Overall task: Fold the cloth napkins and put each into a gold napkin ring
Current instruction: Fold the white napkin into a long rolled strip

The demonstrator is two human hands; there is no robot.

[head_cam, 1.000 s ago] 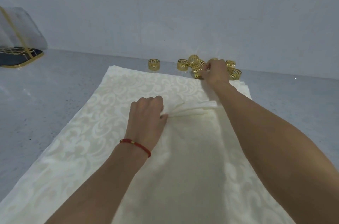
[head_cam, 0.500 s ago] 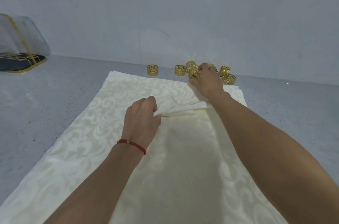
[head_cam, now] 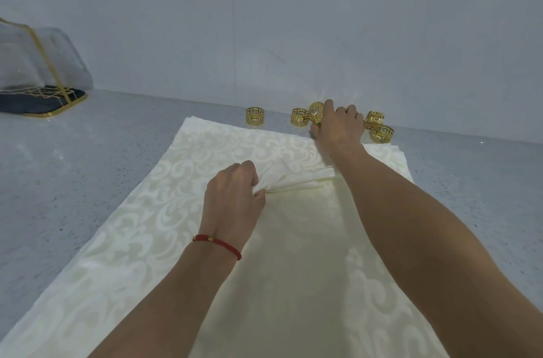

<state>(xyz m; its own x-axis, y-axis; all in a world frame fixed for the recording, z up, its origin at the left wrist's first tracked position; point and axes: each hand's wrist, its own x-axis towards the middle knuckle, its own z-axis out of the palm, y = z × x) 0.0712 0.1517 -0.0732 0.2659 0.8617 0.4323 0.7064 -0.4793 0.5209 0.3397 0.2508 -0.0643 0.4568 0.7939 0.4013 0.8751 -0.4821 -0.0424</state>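
Folded cream napkin [head_cam: 296, 180] (gathered into pleats) lies at frame center on flat damask napkins [head_cam: 164, 228]. Gold fretwork rings [head_cam: 382, 133] cluster at upper center.

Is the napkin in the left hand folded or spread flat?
Folded: the left hand pinches the napkin gathered into a narrow strip.
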